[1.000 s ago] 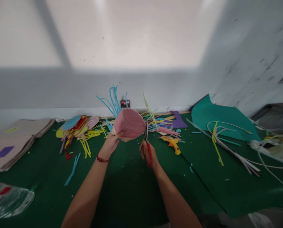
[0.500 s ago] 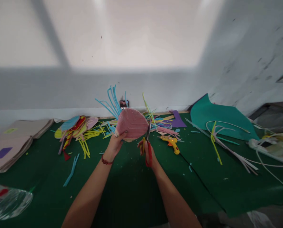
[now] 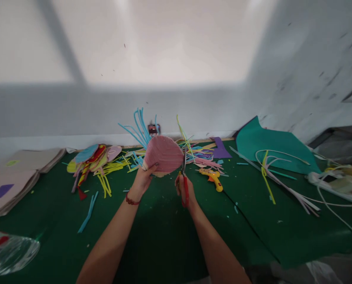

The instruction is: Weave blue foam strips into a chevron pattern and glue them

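Observation:
My left hand [image 3: 144,179] grips the lower left edge of a pink, ridged, rounded piece [image 3: 164,155], its thumb lying on the front. Whether it is paper or foam strips I cannot tell. In my right hand [image 3: 187,193] is a pair of scissors [image 3: 185,189] with red and yellow handles, blades pointing up at the piece's right edge. Behind the piece, thin blue strips [image 3: 138,122] stick up at the left. A yellow glue gun [image 3: 213,178] lies right of my right hand, its black cord running toward the front.
Loose coloured strips [image 3: 203,154] spread along the back of the green table [image 3: 164,240]. Balloon-shaped cutouts [image 3: 90,157] and stacked card sheets [image 3: 13,187] lie left, near a clear plastic bottle [image 3: 12,252]. On the right are a teal sheet [image 3: 273,146] and a white cord [image 3: 338,213].
The scissor handles have come closer together as my right hand's fingers closed. My left hand and the pink piece have stayed almost still.

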`<action>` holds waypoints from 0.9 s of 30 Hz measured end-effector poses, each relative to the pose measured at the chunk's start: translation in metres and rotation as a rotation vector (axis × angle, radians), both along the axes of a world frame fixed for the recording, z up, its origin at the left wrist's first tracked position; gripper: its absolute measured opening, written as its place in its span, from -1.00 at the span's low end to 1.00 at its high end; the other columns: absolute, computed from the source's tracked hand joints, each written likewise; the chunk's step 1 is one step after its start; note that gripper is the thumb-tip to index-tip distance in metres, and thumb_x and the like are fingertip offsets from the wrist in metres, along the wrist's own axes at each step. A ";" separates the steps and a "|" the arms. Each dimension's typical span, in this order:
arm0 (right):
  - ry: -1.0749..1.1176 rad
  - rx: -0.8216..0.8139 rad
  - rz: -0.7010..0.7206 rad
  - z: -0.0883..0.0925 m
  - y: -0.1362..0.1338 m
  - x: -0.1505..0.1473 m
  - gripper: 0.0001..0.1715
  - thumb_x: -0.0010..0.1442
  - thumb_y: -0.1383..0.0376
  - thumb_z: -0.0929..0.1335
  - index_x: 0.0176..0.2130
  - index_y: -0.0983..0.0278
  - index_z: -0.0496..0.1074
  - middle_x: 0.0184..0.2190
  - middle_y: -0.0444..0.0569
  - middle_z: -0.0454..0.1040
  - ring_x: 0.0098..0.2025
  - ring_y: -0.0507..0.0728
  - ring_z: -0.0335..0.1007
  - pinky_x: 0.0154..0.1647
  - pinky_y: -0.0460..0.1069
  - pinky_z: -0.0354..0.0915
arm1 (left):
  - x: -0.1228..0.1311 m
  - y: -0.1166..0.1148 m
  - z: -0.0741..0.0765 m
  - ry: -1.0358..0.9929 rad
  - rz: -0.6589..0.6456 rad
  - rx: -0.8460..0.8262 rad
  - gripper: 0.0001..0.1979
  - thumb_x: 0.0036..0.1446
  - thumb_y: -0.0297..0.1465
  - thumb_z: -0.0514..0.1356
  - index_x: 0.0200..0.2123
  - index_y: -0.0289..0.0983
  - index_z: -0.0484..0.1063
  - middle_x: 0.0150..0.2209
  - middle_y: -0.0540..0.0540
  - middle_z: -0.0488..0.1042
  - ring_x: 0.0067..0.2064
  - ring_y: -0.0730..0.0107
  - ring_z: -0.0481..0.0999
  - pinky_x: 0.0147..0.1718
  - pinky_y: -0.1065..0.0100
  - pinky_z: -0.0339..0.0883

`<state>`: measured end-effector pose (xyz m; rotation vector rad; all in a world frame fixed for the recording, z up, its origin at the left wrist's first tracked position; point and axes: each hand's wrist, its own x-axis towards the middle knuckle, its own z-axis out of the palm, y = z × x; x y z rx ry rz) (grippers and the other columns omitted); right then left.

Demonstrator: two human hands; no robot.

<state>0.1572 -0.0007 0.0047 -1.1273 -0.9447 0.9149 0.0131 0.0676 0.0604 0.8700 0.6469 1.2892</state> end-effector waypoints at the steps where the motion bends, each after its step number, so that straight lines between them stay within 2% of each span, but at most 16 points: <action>1: 0.001 -0.013 -0.008 0.002 -0.001 0.000 -0.35 0.01 -0.29 0.24 -0.47 0.23 0.20 -0.64 -0.25 0.20 -0.73 -0.11 0.01 -0.75 -0.14 -0.02 | 0.000 0.000 0.000 -0.004 -0.005 0.000 -0.54 -0.37 -0.42 0.48 -0.27 -0.31 0.53 -0.32 -0.11 0.61 -0.34 0.30 0.58 -0.33 0.36 0.49; 5: -0.020 -0.047 -0.015 0.002 -0.003 0.000 -0.36 0.00 -0.29 0.25 -0.49 0.22 0.15 -0.69 -0.29 0.11 -0.73 -0.10 0.00 -0.76 -0.16 -0.03 | -0.001 0.002 0.000 -0.027 -0.009 0.000 -0.55 -0.37 -0.43 0.48 -0.28 -0.32 0.54 -0.33 -0.09 0.61 -0.36 0.33 0.58 -0.32 0.37 0.49; 9: -0.032 -0.082 -0.013 -0.010 0.002 0.003 -0.39 0.00 -0.25 0.28 -0.50 0.21 0.13 -0.70 -0.31 0.06 -0.74 -0.10 -0.02 -0.78 -0.16 -0.05 | -0.004 0.005 0.001 -0.029 0.026 0.005 -0.53 -0.40 -0.45 0.48 -0.28 -0.31 0.53 -0.33 -0.07 0.61 -0.34 0.34 0.58 -0.30 0.37 0.48; 12: -0.063 -0.062 -0.012 -0.019 0.006 0.006 -0.42 0.03 -0.21 0.29 -0.50 0.22 0.14 -0.70 -0.31 0.05 -0.73 -0.10 -0.01 -0.77 -0.16 -0.06 | -0.008 0.006 0.004 -0.003 0.033 0.009 -0.48 -0.40 -0.45 0.48 -0.23 -0.30 0.52 -0.29 -0.09 0.61 -0.29 0.29 0.58 -0.21 0.31 0.47; 17: -0.080 -0.040 0.043 -0.014 0.003 0.003 -0.44 0.07 -0.20 0.27 -0.50 0.22 0.16 -0.69 -0.29 0.07 -0.73 -0.09 -0.03 -0.75 -0.13 -0.08 | -0.017 0.006 0.011 0.047 0.042 0.040 -0.46 -0.40 -0.45 0.47 -0.20 -0.30 0.51 -0.26 -0.12 0.61 -0.19 0.19 0.58 -0.09 0.23 0.43; 21: -0.061 0.024 0.130 -0.008 0.001 0.000 -0.40 0.11 -0.24 0.19 -0.38 0.23 0.24 -0.58 -0.23 0.16 -0.66 -0.07 0.01 -0.69 -0.12 0.03 | -0.020 0.004 0.015 0.067 0.035 0.076 -0.46 -0.39 -0.45 0.47 -0.20 -0.29 0.51 -0.26 -0.14 0.61 -0.11 0.12 0.56 -0.04 0.19 0.40; 27: -0.107 0.056 0.144 -0.015 0.006 0.003 -0.38 0.11 -0.25 0.17 -0.30 0.24 0.28 -0.46 -0.18 0.24 -0.62 -0.06 0.07 -0.63 -0.10 0.12 | -0.020 0.004 0.015 0.094 0.041 0.079 -0.47 -0.39 -0.43 0.47 -0.20 -0.30 0.51 -0.26 -0.15 0.61 -0.10 0.10 0.56 -0.04 0.19 0.41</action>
